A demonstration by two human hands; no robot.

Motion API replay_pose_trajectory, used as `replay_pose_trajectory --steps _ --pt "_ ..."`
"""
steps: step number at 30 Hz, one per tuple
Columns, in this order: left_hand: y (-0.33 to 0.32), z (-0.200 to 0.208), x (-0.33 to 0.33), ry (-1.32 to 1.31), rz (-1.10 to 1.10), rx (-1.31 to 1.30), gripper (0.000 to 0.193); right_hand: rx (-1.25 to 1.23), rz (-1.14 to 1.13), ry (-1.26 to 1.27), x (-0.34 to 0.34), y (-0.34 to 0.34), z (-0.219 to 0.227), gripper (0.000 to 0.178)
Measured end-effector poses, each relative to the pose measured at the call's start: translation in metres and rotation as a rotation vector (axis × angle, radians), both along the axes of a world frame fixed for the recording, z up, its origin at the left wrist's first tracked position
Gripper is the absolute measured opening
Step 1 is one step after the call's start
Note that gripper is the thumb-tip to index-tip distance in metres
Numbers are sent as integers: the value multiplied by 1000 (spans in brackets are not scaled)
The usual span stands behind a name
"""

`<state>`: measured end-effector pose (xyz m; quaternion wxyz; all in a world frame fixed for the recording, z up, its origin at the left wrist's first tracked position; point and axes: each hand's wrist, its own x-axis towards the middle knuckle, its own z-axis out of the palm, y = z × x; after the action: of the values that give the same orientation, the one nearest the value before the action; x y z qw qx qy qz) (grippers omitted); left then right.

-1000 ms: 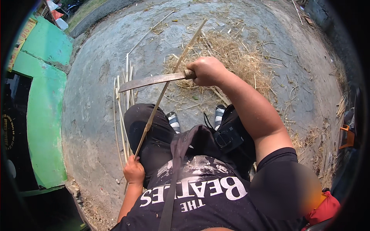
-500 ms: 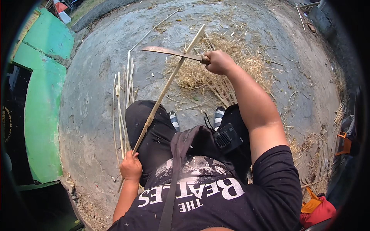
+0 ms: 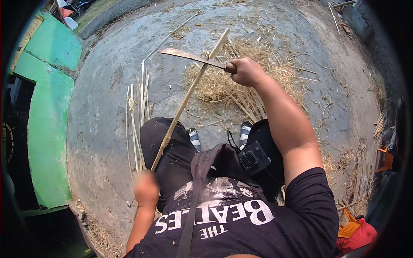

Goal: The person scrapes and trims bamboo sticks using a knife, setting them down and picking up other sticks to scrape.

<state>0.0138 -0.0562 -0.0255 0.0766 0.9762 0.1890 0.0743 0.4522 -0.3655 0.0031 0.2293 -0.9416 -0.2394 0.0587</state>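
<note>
A long, pale bamboo strip (image 3: 180,111) slants from beside my left thigh up and away to the right. My left hand (image 3: 146,192) is closed around its near end, though a blur covers the fingers. Across the strip's far part lies the curved, rust-brown blade of a machete (image 3: 185,54), touching it just short of the tip. My right hand (image 3: 246,72), arm stretched forward, grips the machete's short wooden handle (image 3: 230,67). The blade points left.
Several thin bamboo strips (image 3: 142,96) lie by my left knee. Ahead is a heap of curly shavings (image 3: 258,81) with more strips under it. A small black fan-like device (image 3: 254,158) rests on my right thigh. Left stands a green wall (image 3: 49,129); a red bag (image 3: 362,235) lies at right.
Little differs. Both hands and the machete have shifted only slightly, the left hand a bit nearer to me. The blade still crosses the bamboo strip at nearly the same place.
</note>
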Motion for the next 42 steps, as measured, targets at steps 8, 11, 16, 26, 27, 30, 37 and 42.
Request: replay_pose_trajectory --steps 8,11,16,26,27,30,37,42 --pt "12 -10 -15 -50 1 6 15 -41 244 -272 -19 33 4 11" --pt "2 0 -2 18 28 -1 18 88 -98 -6 14 4 -10 12" --pt "1 6 -9 -5 12 -55 18 32 90 -180 -11 17 -3 13" --pt "32 25 -56 72 42 50 16 -56 5 -77 1 3 -12 13" --pt "34 24 -58 74 46 50 16 -49 50 -104 -4 9 -9 13" --pt "43 14 -68 69 45 22 16 -27 380 -302 -17 28 -8 7" --pt "45 13 -74 56 63 47 15 21 -102 41 10 -8 -13 19" --pt "50 9 -80 59 48 19 13 -33 237 -156 -15 16 4 15"
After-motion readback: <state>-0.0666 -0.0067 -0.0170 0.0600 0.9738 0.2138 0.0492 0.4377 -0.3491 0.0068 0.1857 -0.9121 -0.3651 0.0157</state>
